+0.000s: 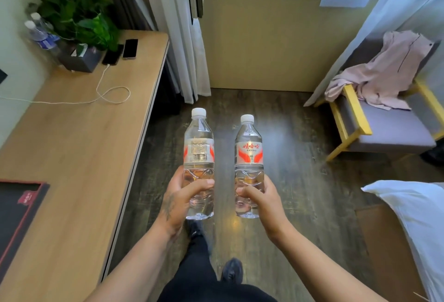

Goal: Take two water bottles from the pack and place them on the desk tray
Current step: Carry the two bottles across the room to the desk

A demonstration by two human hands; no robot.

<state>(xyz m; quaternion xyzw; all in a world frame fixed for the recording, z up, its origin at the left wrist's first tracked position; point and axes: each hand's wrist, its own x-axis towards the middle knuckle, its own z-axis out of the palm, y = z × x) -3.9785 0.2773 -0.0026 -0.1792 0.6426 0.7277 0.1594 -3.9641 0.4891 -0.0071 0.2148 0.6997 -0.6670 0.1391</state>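
Observation:
I hold two clear water bottles upright over the floor, each with a white cap and a red-and-white label. My left hand [179, 197] grips the lower half of the left bottle [199, 150]. My right hand [262, 202] grips the lower half of the right bottle [248, 152]. A black tray [16, 210] with a red rim lies on the wooden desk [79, 138] at the left edge, only partly in view. The pack is not in view.
At the desk's far end stand two other bottles [39, 34], a green plant [77, 10], a dark box [80, 57] and two phones [121, 50] with a white cable. A chair with a pink garment [382, 73] stands right; a white pillow [413, 212] lies lower right.

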